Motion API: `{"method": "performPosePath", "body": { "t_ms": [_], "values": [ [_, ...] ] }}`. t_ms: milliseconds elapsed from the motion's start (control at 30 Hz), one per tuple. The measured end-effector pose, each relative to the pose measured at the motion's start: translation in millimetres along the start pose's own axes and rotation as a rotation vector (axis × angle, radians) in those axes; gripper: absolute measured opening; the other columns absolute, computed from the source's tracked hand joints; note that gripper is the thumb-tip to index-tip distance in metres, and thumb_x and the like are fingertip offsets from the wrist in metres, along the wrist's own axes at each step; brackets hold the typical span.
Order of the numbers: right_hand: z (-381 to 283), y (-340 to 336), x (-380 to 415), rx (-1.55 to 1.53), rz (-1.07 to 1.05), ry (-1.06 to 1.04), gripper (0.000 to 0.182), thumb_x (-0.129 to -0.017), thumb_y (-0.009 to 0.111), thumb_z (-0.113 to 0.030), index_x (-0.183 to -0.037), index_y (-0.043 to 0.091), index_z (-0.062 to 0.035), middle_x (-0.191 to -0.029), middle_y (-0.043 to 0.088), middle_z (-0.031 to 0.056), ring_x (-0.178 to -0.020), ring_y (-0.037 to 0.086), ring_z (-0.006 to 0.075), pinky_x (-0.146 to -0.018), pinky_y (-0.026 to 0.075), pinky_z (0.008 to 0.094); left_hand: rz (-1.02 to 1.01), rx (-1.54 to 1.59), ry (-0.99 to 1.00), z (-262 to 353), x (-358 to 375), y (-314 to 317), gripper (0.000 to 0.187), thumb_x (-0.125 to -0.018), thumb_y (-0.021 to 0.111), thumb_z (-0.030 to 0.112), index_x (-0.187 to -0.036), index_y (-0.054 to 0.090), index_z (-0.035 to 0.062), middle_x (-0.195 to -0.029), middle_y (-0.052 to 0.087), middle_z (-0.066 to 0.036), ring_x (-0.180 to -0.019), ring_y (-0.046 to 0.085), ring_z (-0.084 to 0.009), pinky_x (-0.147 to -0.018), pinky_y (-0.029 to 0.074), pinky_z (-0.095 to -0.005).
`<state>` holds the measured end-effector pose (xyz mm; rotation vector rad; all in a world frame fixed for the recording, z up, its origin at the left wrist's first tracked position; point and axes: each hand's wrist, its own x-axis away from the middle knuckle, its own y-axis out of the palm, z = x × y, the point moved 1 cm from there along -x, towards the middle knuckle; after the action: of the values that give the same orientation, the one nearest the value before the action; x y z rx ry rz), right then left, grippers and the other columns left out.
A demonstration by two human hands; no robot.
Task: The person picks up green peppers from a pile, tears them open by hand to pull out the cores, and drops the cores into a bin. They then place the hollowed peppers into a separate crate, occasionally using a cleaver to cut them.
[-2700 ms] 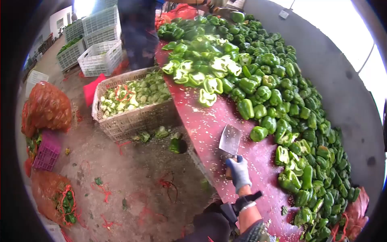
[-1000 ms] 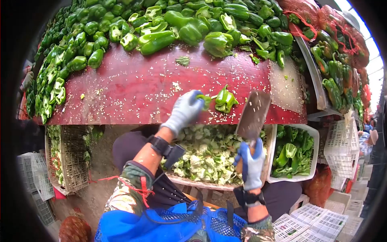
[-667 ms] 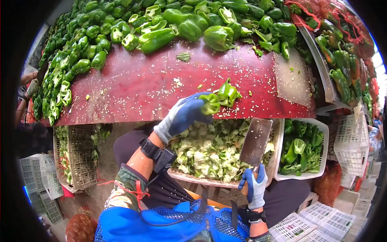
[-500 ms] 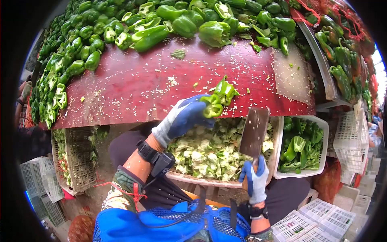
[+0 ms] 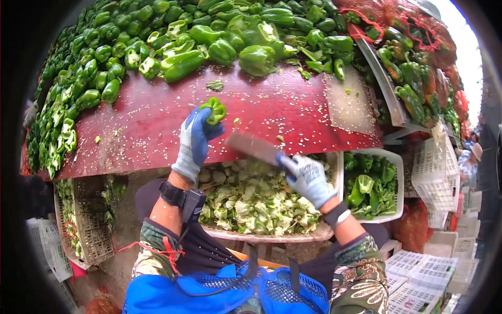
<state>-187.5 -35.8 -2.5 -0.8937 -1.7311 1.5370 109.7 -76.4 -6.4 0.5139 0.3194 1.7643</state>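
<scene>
My left hand (image 5: pixel 194 138), in a blue and grey glove, holds a cut green bell pepper (image 5: pixel 215 111) over the near part of the red table (image 5: pixel 251 107). Its cut end with the hollow inside shows. In my right hand (image 5: pixel 309 177), also gloved, is the handle of a broad-bladed cleaver (image 5: pixel 254 148). The blade points left at the table's near edge, a little blurred and apart from the pepper. Below both hands stands a crate (image 5: pixel 272 238) heaped with pale pepper cores and trimmings (image 5: pixel 256 205).
A large heap of green peppers (image 5: pixel 157 31) covers the table's far and left sides. To the right, a white crate (image 5: pixel 400 193) holds peppers. Red net sacks (image 5: pixel 413 26) lie beyond a metal edge (image 5: pixel 384 78). A basket (image 5: pixel 94 220) stands left; seeds dot the table.
My left hand has moved left and up with a pepper. My right hand has risen, and the cleaver has swung from pointing up to pointing left. The view has shifted slightly.
</scene>
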Motion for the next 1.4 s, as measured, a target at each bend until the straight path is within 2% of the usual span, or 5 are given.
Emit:
{"method": "performPosePath", "body": {
  "t_ms": [200,467,700,867,1400],
  "values": [
    [-13,-1,125,-0.078,-0.001,0.052,0.049,-0.078,0.066,-0.019,-0.125,0.058,-0.0238,-0.091,0.062,0.0082,-0.081,0.064,0.0258,-0.067,0.05,0.0403,-0.044,-0.139,0.028,-26,-5,-14,0.025,-0.095,0.059,0.024,-0.111,0.064,0.0047,-0.092,0.067,-0.004,-0.074,0.066,-0.0153,-0.069,0.056,-0.031],
    [-23,40,175,-1.892,0.043,0.692,0.055,-0.087,0.072,-0.018,-0.132,0.048,0.0006,-0.079,0.061,0.0024,-0.058,0.057,0.008,-0.05,0.05,0.0254,-0.511,-0.59,0.038,-36,49,131,0.035,-0.097,0.051,0.029,-0.12,0.062,0.0038,-0.094,0.068,-0.002,-0.077,0.064,-0.0088,-0.056,0.049,-0.0209],
    [-10,73,196,-2.051,0.108,0.715,0.047,-0.085,0.073,-0.025,-0.124,0.053,-0.0058,-0.075,0.059,0.0017,-0.057,0.056,0.0092,-0.047,0.047,0.0256,-1.107,-0.374,-0.191,-148,103,354,0.064,-0.097,0.058,0.02,-0.15,0.026,0.0042,-0.134,0.05,-0.013,-0.114,0.057,-0.0209,-0.096,0.05,-0.0327],
    [-2,48,204,-2.282,0.242,0.761,0.054,-0.087,0.067,-0.01,-0.134,0.041,-0.0087,-0.086,0.057,0.003,-0.064,0.054,0.0116,-0.055,0.048,0.027,-0.99,-0.864,0.7,-105,116,334,0.038,-0.09,0.065,0.02,-0.123,0.056,0.003,-0.106,0.059,-0.019,-0.1,0.057,-0.0356,-0.086,0.049,-0.0415],
    [-183,13,-216,-0.41,-0.026,-0.248,0.052,-0.087,0.062,-0.03,-0.134,0.048,-0.0145,-0.107,0.062,0.0188,-0.099,0.063,0.0359,-0.083,0.052,0.0433,-0.336,-0.894,1.051,63,53,54,0.05,-0.085,0.069,0.03,-0.127,0.057,0.0056,-0.112,0.059,-0.017,-0.093,0.063,-0.0332,-0.077,0.051,-0.0438]
  ]
}}
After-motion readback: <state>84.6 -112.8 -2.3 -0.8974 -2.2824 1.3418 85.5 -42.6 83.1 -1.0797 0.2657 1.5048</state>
